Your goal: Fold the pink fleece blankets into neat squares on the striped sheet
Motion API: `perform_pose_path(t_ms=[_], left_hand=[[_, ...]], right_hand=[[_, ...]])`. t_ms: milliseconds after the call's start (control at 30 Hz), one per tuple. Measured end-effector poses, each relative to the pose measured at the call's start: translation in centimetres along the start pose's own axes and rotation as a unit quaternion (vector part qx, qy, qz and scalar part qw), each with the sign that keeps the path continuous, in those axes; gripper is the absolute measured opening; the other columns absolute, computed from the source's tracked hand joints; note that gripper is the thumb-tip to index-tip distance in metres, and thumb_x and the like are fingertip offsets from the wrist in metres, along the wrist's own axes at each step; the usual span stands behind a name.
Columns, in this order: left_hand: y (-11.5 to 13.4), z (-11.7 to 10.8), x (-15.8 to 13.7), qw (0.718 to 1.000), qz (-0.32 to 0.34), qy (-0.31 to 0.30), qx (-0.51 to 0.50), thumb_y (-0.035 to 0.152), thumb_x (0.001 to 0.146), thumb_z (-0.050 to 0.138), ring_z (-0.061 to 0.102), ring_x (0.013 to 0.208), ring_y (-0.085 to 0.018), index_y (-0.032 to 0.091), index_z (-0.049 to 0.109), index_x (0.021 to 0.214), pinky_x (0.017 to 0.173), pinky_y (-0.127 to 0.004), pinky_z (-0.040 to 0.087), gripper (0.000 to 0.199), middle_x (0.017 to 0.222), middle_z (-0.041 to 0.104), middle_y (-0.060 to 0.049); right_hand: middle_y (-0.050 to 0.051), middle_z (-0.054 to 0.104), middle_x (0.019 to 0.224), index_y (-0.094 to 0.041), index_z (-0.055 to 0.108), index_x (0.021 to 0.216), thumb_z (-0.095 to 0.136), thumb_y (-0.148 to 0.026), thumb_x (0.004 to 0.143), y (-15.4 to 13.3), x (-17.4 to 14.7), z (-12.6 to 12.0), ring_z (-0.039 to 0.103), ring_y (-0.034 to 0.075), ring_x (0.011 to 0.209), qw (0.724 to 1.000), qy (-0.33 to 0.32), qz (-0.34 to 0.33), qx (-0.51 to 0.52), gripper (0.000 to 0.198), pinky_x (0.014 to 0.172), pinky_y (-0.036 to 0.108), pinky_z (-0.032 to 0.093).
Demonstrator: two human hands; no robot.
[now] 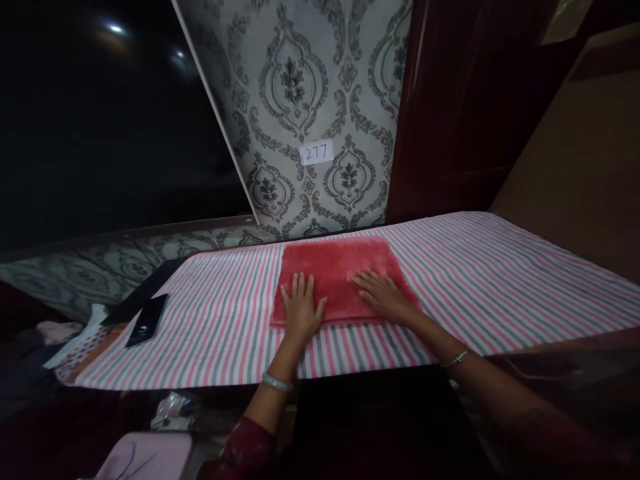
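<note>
A folded red plush cloth (pixel 335 260) lies flat on a striped pink, grey and white cover (pixel 215 313). On the cloth's near left part rests my left hand (pixel 302 308), palm down with the fingers spread. My right hand (pixel 384 295) lies flat on the right side of the same cloth, its fingers stretched toward the middle. Neither hand grips anything. The cloth is folded in layers, with edges showing along its near side.
A black phone (pixel 147 321) lies at the cover's left end. Behind stand a large dark screen (pixel 110 133) and a patterned wall with a paper label (pixel 317 153) reading 277. A dark red panel (pixel 450 113) rises at the right. Below sits a pink box (pixel 145 457).
</note>
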State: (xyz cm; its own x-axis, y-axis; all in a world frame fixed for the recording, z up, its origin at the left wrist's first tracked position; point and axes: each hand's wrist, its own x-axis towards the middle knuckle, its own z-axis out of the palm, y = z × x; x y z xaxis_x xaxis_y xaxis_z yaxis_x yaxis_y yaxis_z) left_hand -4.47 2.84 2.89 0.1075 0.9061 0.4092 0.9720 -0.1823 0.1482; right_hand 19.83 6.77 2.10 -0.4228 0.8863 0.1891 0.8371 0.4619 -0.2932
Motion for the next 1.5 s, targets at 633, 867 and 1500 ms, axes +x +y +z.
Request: perform_pose_path(t_ms=[633,867,1500], left_hand=[[1.4,2.8,-5.1,0.991,0.133,0.002,-0.022,0.037,0.090,0.061,0.025,0.151,-0.041,0.030,0.044,0.153,0.116,-0.071,0.023,0.065,0.162,0.037,-0.010],[1.5,2.8,-5.1,0.991,0.130,0.001,-0.019,0.032,0.087,0.064,0.025,0.151,-0.041,0.029,0.046,0.152,0.116,-0.071,0.023,0.067,0.162,0.037,-0.012],[2.0,0.2,7.0,0.939,0.273,-0.197,-0.069,0.052,0.100,0.044,0.021,0.155,-0.026,0.028,0.030,0.158,0.124,-0.061,0.012,0.064,0.166,0.030,-0.009]], right_hand=[[0.007,0.027,0.166,-0.029,0.039,0.156,0.038,-0.045,0.103,5.5,10.3,-0.7,0.020,0.032,0.153,0.995,0.016,0.064,-0.073,0.055,0.120,0.064,0.016],[0.006,0.020,0.168,-0.033,0.029,0.159,0.029,-0.052,0.104,6.0,10.4,-0.5,0.015,0.031,0.154,0.991,0.000,0.127,-0.043,0.059,0.113,0.069,0.026],[0.013,0.030,0.164,-0.019,0.042,0.155,0.036,-0.036,0.102,-2.6,3.7,2.0,0.023,0.031,0.152,0.989,0.033,0.061,-0.129,0.056,0.120,0.058,0.021]])
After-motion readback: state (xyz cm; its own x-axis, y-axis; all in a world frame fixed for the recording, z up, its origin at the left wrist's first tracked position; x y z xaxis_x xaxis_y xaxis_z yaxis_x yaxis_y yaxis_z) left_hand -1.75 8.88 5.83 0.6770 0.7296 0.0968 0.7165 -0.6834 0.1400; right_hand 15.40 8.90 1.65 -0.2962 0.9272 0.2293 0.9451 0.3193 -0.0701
